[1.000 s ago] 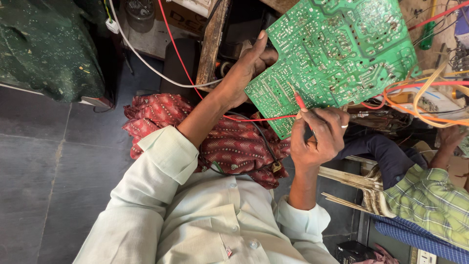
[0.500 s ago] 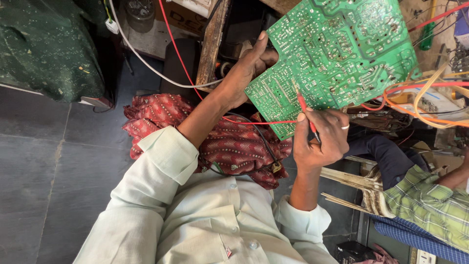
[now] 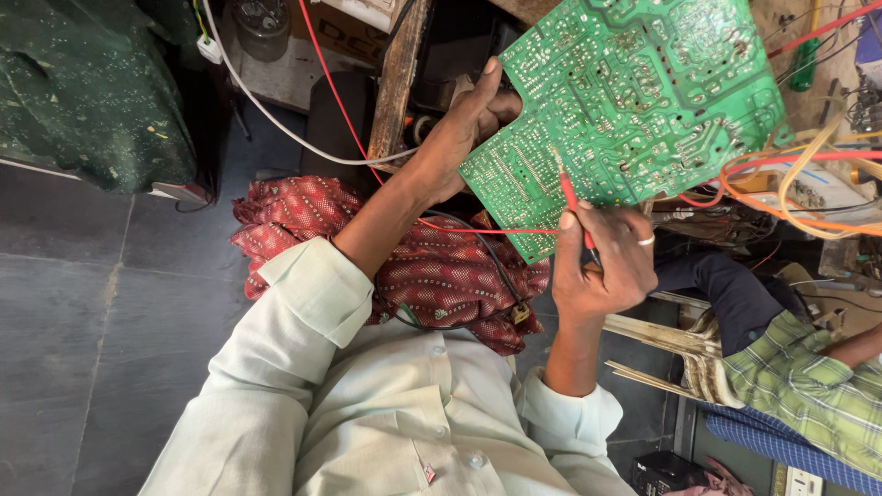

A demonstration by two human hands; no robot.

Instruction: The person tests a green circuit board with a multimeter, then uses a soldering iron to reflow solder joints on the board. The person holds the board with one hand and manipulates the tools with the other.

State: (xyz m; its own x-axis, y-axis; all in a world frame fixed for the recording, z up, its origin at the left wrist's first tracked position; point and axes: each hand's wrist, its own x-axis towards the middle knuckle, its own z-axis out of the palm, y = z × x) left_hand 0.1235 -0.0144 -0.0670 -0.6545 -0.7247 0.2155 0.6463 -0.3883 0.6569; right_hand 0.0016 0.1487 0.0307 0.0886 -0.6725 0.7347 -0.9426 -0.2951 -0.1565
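Shirt: pale, buttoned shirt (image 3: 404,422), nearest of all, cuffs turned back on both forearms.
Lap: red patterned cloth (image 3: 432,266) bunched just past the shirt, a dark lead trailing over it.
Floor: grey stone slabs (image 3: 83,312) on the left, running to a green covered bulk (image 3: 83,83) in the far corner.
Neighbour: a second person's checked sleeve (image 3: 808,395) at the right edge, apart from the work.
Right hand: right hand (image 3: 597,266) fist-like, fingers pinching a red probe (image 3: 571,197), tip up against the board's lower edge.
Left hand: left hand (image 3: 464,124) raised, wrist bent, fingers clasped on the board's left edge.
Board: green circuit board (image 3: 634,101) held up in the air, solder side showing.
Beyond: orange and red wires (image 3: 799,184) looping off its right corner; wooden post (image 3: 397,83) behind.
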